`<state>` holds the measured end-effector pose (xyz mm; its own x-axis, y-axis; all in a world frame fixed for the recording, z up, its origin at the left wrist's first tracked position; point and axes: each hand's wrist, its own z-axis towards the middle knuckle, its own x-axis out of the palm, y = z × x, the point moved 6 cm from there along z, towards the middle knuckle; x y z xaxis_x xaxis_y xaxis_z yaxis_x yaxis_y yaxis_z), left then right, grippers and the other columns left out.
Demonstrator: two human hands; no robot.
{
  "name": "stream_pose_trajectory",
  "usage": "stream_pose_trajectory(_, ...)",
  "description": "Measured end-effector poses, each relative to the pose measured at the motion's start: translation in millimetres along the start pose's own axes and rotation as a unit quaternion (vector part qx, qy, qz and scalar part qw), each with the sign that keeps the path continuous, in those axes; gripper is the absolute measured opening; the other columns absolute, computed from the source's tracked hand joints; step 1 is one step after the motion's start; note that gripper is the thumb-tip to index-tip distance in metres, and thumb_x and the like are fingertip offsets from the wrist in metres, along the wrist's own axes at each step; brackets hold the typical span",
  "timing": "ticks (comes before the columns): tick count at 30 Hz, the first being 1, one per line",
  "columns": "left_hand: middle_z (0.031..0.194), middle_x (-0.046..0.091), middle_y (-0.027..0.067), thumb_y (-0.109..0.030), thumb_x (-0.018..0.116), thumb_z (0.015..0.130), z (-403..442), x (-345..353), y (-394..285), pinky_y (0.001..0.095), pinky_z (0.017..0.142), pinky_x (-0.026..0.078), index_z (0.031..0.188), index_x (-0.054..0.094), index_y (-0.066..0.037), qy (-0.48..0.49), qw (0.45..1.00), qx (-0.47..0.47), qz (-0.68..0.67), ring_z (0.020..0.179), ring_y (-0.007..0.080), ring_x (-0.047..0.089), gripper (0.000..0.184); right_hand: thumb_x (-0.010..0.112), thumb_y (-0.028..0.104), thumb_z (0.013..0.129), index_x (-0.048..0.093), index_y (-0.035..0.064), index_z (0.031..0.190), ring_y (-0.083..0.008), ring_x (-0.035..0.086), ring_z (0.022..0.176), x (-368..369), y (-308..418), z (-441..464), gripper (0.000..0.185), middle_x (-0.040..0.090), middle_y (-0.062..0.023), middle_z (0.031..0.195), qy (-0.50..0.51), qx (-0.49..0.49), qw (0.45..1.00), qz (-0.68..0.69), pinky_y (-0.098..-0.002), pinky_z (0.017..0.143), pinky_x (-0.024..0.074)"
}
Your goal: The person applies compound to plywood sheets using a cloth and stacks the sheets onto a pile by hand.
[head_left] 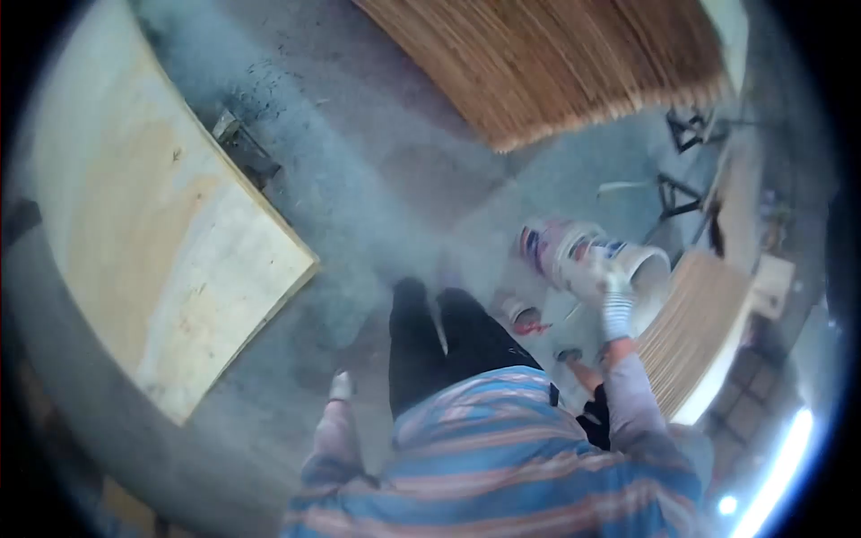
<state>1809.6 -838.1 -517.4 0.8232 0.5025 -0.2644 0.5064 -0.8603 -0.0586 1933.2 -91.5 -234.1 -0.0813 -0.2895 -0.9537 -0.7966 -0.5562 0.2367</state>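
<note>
My right hand (606,280), in a white glove with a striped cuff, reaches out over a white bucket (653,269) that lies tilted. It is blurred, so I cannot tell whether it touches the bucket. Another bucket (541,242), with coloured print, is just beyond. A small pot (522,314) with something red at its mouth stands nearer my legs. My left hand (341,386), also gloved, hangs beside my left leg, away from any object; its fingers do not show clearly.
A stack of pale sheets (152,233) rises at the left. Brown sheets (556,63) are piled ahead, with another sheet stack (695,327) at the right. Black metal stands (677,195) are at the far right. Part of another person's limb (585,375) shows beside me.
</note>
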Motion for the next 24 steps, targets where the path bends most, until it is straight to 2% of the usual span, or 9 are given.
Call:
stream_pose_trajectory(1, 0.089, 0.068, 0.0198, -0.032, 0.037, 0.096, -27, 16, -11, 0.0423, 0.076, 0.052, 0.095, 0.068, -0.004, 0.036, 0.997, -0.062, -0.011, 0.085, 0.0287, 0.066, 0.041, 0.042, 0.023, 0.098, 0.057, 0.0046, 0.126, -0.0292, 0.053, 0.118, -15, -59, -18, 0.037, 0.058, -0.0156, 0.127, -0.066, -0.002, 0.977, -0.205, -0.0387, 0.099, 0.0431)
stream_pose_trajectory(2, 0.091, 0.068, 0.0172, -0.034, 0.039, 0.096, -20, 34, 2, 0.0405, 0.076, 0.051, 0.103, 0.066, -0.002, -0.029, 0.979, -0.095, -0.176, 0.085, 0.0263, 0.066, 0.042, 0.042, 0.023, 0.098, 0.055, 0.0049, 0.129, -0.0294, 0.052, 0.120, -34, -98, -32, 0.038, 0.056, -0.0159, 0.130, -0.124, 0.118, 0.982, -0.077, -0.0382, 0.101, 0.0416)
stream_pose_trajectory(3, 0.067, 0.056, 0.0053, -0.046, 0.048, 0.092, -29, 32, -12, 0.0341, 0.048, 0.038, 0.103, 0.061, -0.007, -0.001, 0.963, -0.120, -0.240, 0.050, 0.0185, 0.049, 0.043, 0.043, 0.024, 0.098, 0.053, 0.0053, 0.132, -0.0296, 0.051, 0.122, -52, -125, -50, 0.040, 0.054, -0.0161, 0.134, -0.176, 0.241, 0.953, 0.048, -0.0378, 0.103, 0.0402)
stream_pose_trajectory(10, 0.078, 0.058, 0.0033, -0.061, 0.041, 0.093, -23, -42, -192, 0.0319, 0.052, 0.041, 0.094, 0.056, -0.013, -0.164, 0.842, -0.043, -0.513, 0.062, 0.0157, 0.053, 0.051, 0.049, 0.027, 0.096, 0.050, 0.0042, 0.134, -0.0303, 0.052, 0.120, 10, -187, -132, 0.045, 0.056, -0.0160, 0.130, 0.271, 0.258, 0.925, -0.061, -0.0377, 0.106, 0.0369)
stream_pose_trajectory(11, 0.089, 0.061, 0.0059, -0.066, 0.041, 0.091, 34, -63, -155, 0.0370, 0.062, 0.048, 0.105, 0.058, -0.012, -0.075, 0.837, -0.026, -0.541, 0.074, 0.0204, 0.058, 0.058, 0.048, 0.026, 0.096, 0.050, 0.0042, 0.134, -0.0305, 0.052, 0.120, 13, -187, -149, 0.044, 0.056, -0.0162, 0.129, 0.274, 0.249, 0.927, -0.065, -0.0380, 0.106, 0.0375)
stream_pose_trajectory(18, 0.148, 0.040, 0.0034, -0.052, 0.028, 0.097, 96, -154, -228, 0.0567, 0.107, 0.032, 0.141, 0.043, -0.018, -0.132, 0.596, 0.079, -0.788, 0.134, 0.0289, 0.039, 0.057, 0.046, 0.022, 0.097, 0.050, 0.0041, 0.133, -0.0320, 0.054, 0.117, 67, -163, -135, 0.041, 0.057, -0.0172, 0.126, 0.122, 0.279, 0.942, -0.140, -0.0401, 0.101, 0.0416)
stream_pose_trajectory(20, 0.145, 0.045, 0.0047, -0.051, 0.024, 0.098, 86, -158, -244, 0.0553, 0.107, 0.033, 0.140, 0.044, -0.017, -0.088, 0.680, 0.063, -0.725, 0.133, 0.0294, 0.041, 0.057, 0.045, 0.021, 0.097, 0.050, 0.0041, 0.133, -0.0325, 0.054, 0.117, 103, -161, -109, 0.040, 0.057, -0.0175, 0.126, 0.069, 0.207, 0.963, -0.157, -0.0407, 0.100, 0.0428)
stream_pose_trajectory(22, 0.143, 0.046, 0.0062, -0.046, 0.031, 0.098, 72, -156, -239, 0.0532, 0.105, 0.036, 0.140, 0.042, -0.015, -0.093, 0.671, 0.040, -0.735, 0.131, 0.0305, 0.043, 0.054, 0.045, 0.020, 0.097, 0.050, 0.0041, 0.132, -0.0329, 0.054, 0.116, 193, -158, -55, 0.039, 0.058, -0.0177, 0.125, 0.020, 0.025, 0.989, -0.144, -0.0413, 0.099, 0.0440)
stream_pose_trajectory(24, 0.142, 0.047, 0.0078, -0.041, 0.038, 0.098, 72, -151, -223, 0.0511, 0.104, 0.039, 0.141, 0.041, -0.013, -0.105, 0.651, 0.017, -0.752, 0.128, 0.0316, 0.045, 0.051, 0.045, 0.018, 0.093, 0.062, 0.0076, 0.106, -0.0348, 0.063, 0.084, 206, -17, -1, 0.023, 0.065, -0.0160, 0.096, 0.062, -0.108, 0.980, -0.158, -0.0469, 0.072, 0.0507)
